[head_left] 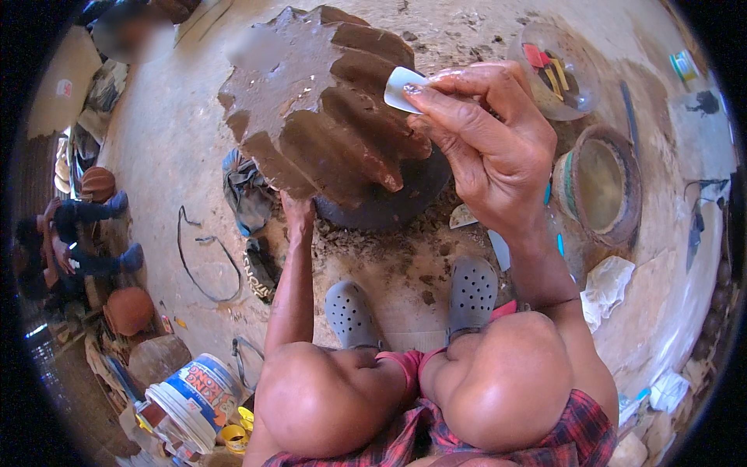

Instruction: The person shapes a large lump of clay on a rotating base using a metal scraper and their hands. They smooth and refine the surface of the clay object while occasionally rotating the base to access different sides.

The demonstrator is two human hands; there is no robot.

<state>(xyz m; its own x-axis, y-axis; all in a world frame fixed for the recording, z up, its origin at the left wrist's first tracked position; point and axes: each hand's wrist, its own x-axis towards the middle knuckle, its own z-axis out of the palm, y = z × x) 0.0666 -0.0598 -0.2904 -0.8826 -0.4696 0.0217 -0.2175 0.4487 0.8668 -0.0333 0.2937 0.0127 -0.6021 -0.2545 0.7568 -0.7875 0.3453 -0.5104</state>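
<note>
A large, wet brown clay piece (292,86) with deep scalloped ridges along its side stands in front of me. Under it is a dark round base (389,206). My right hand (494,132), raised at the ridged right side, pinches a small, pale, curved scraper (403,89) between thumb and fingers. The scraper's edge is close to the ridges; whether it touches them I cannot tell. Low on the near left side of the clay, my left hand (297,210) reaches up against it. The clay hides that hand's fingers.
Right: a clear basin (572,105) with tools, and a bucket (599,187) of murky liquid. Dark cloth (247,191) lies left of the base, near a black cord (183,249). Lower left stands a white-and-blue bucket (194,397). Another person (74,233) sits far left.
</note>
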